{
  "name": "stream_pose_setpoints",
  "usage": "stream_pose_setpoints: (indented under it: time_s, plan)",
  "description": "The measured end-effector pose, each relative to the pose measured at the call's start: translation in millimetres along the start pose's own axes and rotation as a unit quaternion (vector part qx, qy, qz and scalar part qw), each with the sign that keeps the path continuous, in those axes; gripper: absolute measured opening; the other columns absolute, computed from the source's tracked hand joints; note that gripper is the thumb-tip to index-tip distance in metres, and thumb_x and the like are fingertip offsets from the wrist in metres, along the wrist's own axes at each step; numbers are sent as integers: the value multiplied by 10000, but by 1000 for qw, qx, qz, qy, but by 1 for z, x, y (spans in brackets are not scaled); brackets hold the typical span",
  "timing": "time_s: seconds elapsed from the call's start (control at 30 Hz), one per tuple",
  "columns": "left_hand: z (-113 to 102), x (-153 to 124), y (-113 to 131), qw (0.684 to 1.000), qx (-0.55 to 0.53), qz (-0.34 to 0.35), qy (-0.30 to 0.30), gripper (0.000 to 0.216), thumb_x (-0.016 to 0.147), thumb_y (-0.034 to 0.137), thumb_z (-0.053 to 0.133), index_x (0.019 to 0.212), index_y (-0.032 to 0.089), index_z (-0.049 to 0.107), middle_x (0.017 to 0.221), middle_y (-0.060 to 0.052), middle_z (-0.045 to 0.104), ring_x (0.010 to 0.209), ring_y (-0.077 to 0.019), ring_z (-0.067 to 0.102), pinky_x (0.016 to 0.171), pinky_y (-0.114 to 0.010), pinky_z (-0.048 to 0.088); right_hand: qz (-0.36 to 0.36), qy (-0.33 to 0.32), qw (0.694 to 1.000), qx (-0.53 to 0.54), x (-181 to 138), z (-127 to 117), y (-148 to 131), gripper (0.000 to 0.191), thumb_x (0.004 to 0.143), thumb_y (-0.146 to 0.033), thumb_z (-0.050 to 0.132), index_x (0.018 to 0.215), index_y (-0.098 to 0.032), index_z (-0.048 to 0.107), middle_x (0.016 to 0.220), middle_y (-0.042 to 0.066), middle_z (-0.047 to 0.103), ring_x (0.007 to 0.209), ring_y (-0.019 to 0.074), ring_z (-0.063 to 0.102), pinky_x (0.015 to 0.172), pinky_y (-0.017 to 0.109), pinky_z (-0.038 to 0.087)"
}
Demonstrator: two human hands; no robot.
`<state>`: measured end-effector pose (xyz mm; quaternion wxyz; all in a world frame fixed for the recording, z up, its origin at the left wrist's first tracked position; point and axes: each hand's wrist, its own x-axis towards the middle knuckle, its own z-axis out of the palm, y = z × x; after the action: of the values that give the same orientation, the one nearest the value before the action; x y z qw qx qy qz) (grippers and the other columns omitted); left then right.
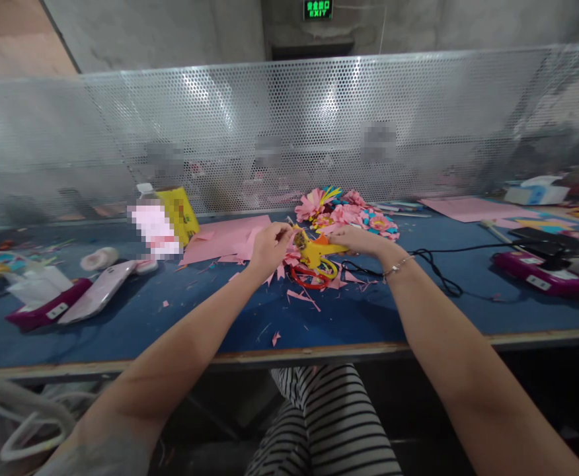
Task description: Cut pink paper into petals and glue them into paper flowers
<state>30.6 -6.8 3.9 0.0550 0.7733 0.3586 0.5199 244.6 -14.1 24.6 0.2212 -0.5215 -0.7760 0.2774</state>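
My left hand (268, 246) is closed, pinching a small pink paper piece (289, 256) above the blue table (170, 317). My right hand (356, 239) is closed around yellow scissors (315, 252), whose blades point left toward the pink piece. Red-handled scissors (308, 276) lie on the table just below both hands. Pink paper scraps (303, 297) are scattered beneath. A pile of finished paper flowers (346, 213) in pink, yellow and blue sits just behind the hands.
Pink paper sheets (227, 239) lie behind my left hand, more (472, 208) at the right. A yellow packet (183, 213), tape roll (98, 258) and phone (102, 291) are on the left. A black cable (435, 268) runs to devices (540, 268) at right. Perforated metal screen (289, 125) backs the table.
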Motion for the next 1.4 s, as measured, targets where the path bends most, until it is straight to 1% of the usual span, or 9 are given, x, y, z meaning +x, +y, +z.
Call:
stream_pose_setpoints:
  time_s: [0.1, 0.23, 0.47, 0.67, 0.8, 1.03, 1.17, 1.27, 1.4]
  plan:
    - [1, -1, 0, 999, -25, -28, 12, 147, 783, 261, 485, 719, 160, 570, 695, -10, 596, 627, -97, 504, 615, -226, 397, -7, -5, 1000, 1, 1, 0, 2, 248, 777, -291, 430, 565, -173, 383, 513, -37, 402, 391, 41, 324, 356, 175, 259]
    - [3, -1, -1, 996, -52, -65, 17, 123, 777, 231, 482, 730, 152, 563, 702, -10, 601, 638, -91, 515, 613, -216, 408, -9, -3, 1000, 5, 1, 0, 5, 252, 780, -294, 423, 563, -174, 383, 520, -35, 412, 396, 43, 325, 358, 178, 259]
    - [6, -2, -2, 994, -73, -80, 22, 94, 770, 200, 489, 771, 152, 570, 741, -15, 615, 659, -89, 525, 639, -221, 417, 11, -3, 1000, 14, -1, 1, 0, 239, 774, -283, 427, 568, -174, 374, 525, -30, 416, 390, 43, 318, 354, 182, 253]
    - [6, -2, 2, 990, -93, -108, 9, 102, 764, 215, 498, 749, 141, 567, 707, -13, 595, 642, -88, 512, 629, -221, 406, 12, 2, 1000, 22, -1, 1, 1, 248, 780, -291, 422, 570, -173, 363, 524, -35, 399, 389, 40, 315, 360, 179, 244]
    - [7, -2, 1, 988, -108, -109, 2, 107, 764, 199, 484, 709, 140, 556, 674, -2, 570, 622, -82, 489, 618, -214, 392, 15, -2, 1000, 28, -1, 1, 1, 245, 782, -288, 423, 573, -173, 368, 527, -32, 406, 391, 40, 317, 364, 182, 241]
    - [7, -2, -1, 989, -112, -101, -4, 102, 760, 194, 469, 716, 147, 549, 659, 9, 549, 592, -79, 459, 605, -212, 385, 13, -12, 999, 39, 0, 1, 2, 253, 792, -287, 417, 573, -174, 361, 511, -32, 404, 390, 41, 310, 359, 183, 228]
    - [8, -3, -1, 989, -107, -101, -1, 108, 759, 212, 472, 742, 147, 557, 684, 4, 560, 614, -82, 469, 618, -209, 388, 2, -8, 999, 33, 0, 1, 5, 266, 789, -294, 428, 565, -175, 347, 515, -31, 403, 393, 41, 315, 355, 182, 235]
    - [8, -3, 1, 989, -104, -105, -1, 111, 757, 216, 474, 726, 146, 555, 687, 1, 568, 619, -85, 477, 623, -210, 391, -3, -8, 999, 32, 1, 1, 5, 267, 790, -299, 425, 566, -176, 347, 519, -33, 395, 392, 40, 309, 356, 182, 231]
    - [8, -3, 0, 992, -90, -91, 7, 122, 760, 224, 476, 709, 149, 558, 695, -5, 584, 632, -91, 493, 630, -216, 396, -1, -10, 999, 38, 0, 2, 4, 258, 788, -307, 421, 576, -179, 349, 517, -37, 379, 390, 42, 301, 360, 185, 224]
